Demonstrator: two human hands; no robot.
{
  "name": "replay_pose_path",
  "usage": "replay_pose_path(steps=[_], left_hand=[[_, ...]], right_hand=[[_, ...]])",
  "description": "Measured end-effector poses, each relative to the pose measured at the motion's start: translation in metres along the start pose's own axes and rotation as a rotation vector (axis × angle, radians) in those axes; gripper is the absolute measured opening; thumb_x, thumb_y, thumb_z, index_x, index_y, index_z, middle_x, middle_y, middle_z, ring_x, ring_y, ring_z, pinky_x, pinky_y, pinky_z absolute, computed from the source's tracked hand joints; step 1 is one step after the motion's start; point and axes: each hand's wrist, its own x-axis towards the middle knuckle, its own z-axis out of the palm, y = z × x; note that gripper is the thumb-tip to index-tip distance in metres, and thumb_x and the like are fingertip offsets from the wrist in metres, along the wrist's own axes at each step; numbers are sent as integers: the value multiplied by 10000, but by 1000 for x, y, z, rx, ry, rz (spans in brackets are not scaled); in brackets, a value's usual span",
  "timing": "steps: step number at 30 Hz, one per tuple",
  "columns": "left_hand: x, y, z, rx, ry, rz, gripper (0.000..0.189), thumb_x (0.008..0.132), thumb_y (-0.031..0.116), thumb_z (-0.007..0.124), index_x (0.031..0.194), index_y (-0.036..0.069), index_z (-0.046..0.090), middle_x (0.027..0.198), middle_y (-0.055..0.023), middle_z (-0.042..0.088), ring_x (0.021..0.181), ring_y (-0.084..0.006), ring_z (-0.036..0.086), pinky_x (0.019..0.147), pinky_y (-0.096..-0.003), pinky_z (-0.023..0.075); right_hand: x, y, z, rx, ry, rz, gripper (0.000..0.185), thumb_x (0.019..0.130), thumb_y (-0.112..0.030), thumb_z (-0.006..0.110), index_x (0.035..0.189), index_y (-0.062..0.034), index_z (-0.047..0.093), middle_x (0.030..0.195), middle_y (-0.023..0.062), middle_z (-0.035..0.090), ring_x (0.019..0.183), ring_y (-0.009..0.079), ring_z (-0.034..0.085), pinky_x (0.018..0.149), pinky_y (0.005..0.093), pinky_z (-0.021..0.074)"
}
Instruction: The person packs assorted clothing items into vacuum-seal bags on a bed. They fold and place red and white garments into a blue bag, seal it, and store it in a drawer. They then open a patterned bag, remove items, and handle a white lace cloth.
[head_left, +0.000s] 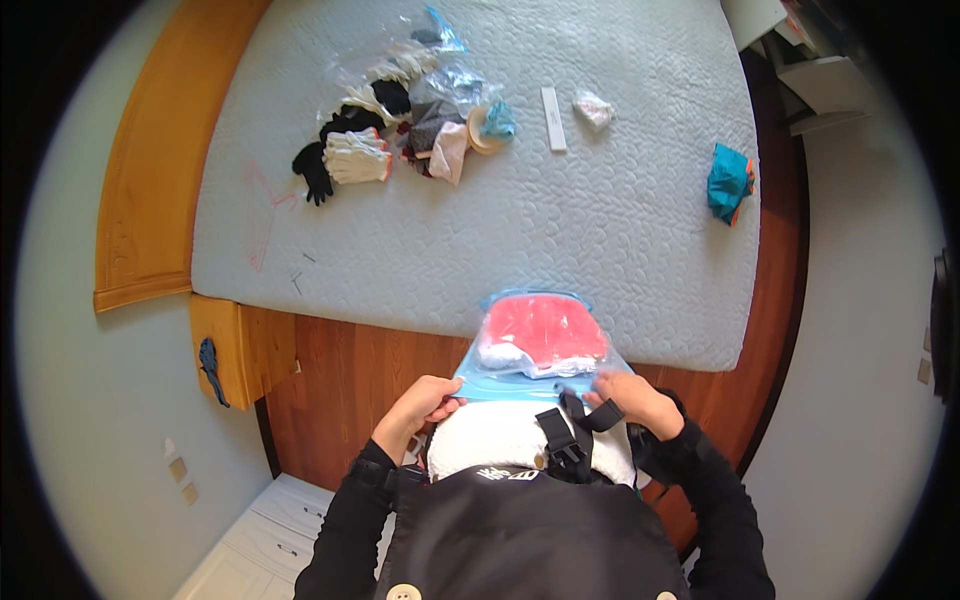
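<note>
Before me a clear plastic bag with a light blue border (495, 386) lies partly over the near edge of the bed. Inside it are a folded red fabric item (544, 322) and some white material (504, 355) along its lower side. My left hand (421, 407) pinches the bag's near left corner between thumb and fingers. At the right end of the same blue border, my right hand (631, 397) grips the edge; its fingertips are blurred. Black webbing straps with a buckle (564, 442) hang from my front, close to the right hand.
On the quilted bed cover (450, 255) lie white knit gloves (356, 157), a black glove (313, 171), folded cloths (450, 150), a white strip-shaped object (553, 120), a small plastic-wrapped bundle (594, 109), a teal cloth item (729, 184) and a pink hanger (262, 217). A wooden nightstand (255, 345) stands left.
</note>
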Motion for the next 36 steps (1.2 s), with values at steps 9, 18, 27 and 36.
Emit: replay_pose_path(steps=[9,18,27,36], left_hand=[[23,1,-12,33,-119,268,315,1021,244,528,999,-32,678,822,-31,654,676,-87,581,627,-233,459],[35,24,20,-148,-132,600,350,1038,272,517,1102,-34,675,1108,-75,670,1001,-144,630,921,-314,508],[24,34,14,702,394,1182,281,831,7,684,1106,64,664,1083,-89,653,945,-204,657,792,-328,552],[39,44,23,1066,471,1498,130,784,-19,673,881,18,595,906,-96,650,819,-317,642,686,-375,538]], right_hand=[[74,-88,-21,226,498,-479,416,751,-203,771,1114,-67,621,1053,117,616,980,332,621,813,439,512],[122,-92,-38,-243,799,-471,335,731,-137,714,1041,-72,603,942,74,576,911,253,608,776,369,502],[116,-79,-44,-208,951,-605,107,729,-69,619,813,-58,553,814,83,520,793,259,587,655,377,499],[86,-84,-48,-71,940,-580,131,783,-84,723,800,-53,596,772,74,572,685,240,596,593,359,483]])
